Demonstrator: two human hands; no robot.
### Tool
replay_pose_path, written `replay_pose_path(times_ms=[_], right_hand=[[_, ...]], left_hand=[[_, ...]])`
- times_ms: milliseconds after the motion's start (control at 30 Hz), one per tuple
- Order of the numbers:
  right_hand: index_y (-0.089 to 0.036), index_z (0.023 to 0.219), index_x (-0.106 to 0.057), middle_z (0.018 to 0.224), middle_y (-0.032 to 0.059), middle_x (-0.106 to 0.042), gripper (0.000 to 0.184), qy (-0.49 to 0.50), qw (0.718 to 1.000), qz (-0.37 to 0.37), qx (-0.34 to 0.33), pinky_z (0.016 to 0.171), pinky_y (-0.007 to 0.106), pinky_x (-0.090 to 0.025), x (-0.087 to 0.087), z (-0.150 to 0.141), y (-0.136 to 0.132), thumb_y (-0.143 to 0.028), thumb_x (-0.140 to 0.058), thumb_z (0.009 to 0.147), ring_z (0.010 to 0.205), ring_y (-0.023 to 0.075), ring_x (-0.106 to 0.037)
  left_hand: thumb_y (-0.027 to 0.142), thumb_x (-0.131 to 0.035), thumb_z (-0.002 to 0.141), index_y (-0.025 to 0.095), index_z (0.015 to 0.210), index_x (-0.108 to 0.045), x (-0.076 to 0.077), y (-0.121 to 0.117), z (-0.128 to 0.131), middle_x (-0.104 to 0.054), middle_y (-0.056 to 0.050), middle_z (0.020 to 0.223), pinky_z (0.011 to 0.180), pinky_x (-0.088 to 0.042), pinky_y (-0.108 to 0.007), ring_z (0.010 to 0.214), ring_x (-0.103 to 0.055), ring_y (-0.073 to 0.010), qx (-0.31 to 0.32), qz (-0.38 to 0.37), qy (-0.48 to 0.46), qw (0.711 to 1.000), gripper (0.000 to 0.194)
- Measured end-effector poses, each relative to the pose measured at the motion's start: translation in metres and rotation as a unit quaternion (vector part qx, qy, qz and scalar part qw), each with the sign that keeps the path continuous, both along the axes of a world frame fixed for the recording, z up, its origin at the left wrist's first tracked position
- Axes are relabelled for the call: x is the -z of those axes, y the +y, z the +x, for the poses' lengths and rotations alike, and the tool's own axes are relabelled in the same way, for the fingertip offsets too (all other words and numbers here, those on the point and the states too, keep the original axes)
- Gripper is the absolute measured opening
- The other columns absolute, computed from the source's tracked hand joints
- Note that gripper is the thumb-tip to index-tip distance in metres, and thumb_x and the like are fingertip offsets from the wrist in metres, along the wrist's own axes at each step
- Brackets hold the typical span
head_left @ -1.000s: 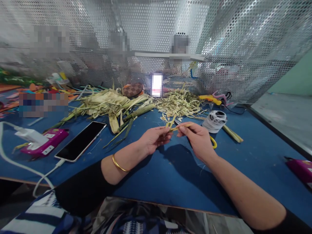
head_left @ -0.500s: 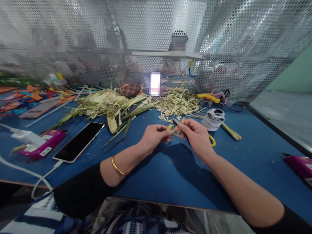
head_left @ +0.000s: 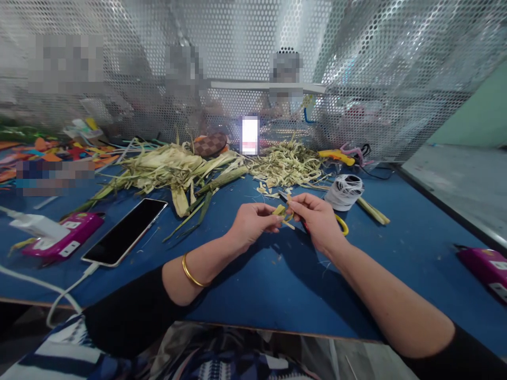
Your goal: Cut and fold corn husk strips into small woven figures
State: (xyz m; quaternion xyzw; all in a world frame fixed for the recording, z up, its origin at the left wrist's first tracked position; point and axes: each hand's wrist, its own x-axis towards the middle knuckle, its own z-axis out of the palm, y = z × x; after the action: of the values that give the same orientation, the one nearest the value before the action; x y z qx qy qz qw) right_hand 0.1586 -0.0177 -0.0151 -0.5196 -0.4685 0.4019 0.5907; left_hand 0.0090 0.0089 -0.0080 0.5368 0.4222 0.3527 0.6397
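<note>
A small folded strip of yellow-green husk point(head_left: 279, 210) is pinched between my two hands above the blue table. My left hand point(head_left: 253, 224), with a gold bangle on the wrist, is closed on the strip's left part. The thumb and fingers of my right hand point(head_left: 319, 219) close on its other side, and a pale loose end juts out below the fingertips. Under my right hand lies a pair of scissors point(head_left: 342, 225), largely hidden, with a yellow handle loop and the blade tips showing. Just beyond that hand stands a spool of white thread point(head_left: 344, 196).
Long husks point(head_left: 158, 166) are heaped at the back left, shredded strips point(head_left: 289, 164) at the back centre. A charging phone point(head_left: 125, 232) and a purple power strip point(head_left: 65, 235) lie at left. A yellow-handled tool point(head_left: 336, 157) rests by the mesh screen point(head_left: 237, 31).
The whole view has shifted slightly, so the table things sit a little further left. My hands keep pinching the husk strip; its loose end now points more downward below the right fingertips.
</note>
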Motion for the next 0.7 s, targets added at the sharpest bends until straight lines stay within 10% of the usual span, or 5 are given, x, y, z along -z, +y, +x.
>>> replay_pose_path(times_ms=[700], right_hand=[[-0.019, 0.065, -0.064, 0.055, -0.0021, -0.057, 0.014, -0.246, 0.968, -0.041, -0.038, 0.052, 0.026, -0.038, 0.004, 0.011, -0.002, -0.032, -0.062, 0.071, 0.050, 0.0120, -0.048]], left_hand=[[0.012, -0.071, 0.067, 0.013, 0.070, -0.071, 0.010, 0.003, -0.001, -0.066, -0.001, 0.061, 0.055, -0.047, -0.021, 0.050, -0.056, -0.0086, -0.043, 0.081, 0.034, 0.995, 0.004]])
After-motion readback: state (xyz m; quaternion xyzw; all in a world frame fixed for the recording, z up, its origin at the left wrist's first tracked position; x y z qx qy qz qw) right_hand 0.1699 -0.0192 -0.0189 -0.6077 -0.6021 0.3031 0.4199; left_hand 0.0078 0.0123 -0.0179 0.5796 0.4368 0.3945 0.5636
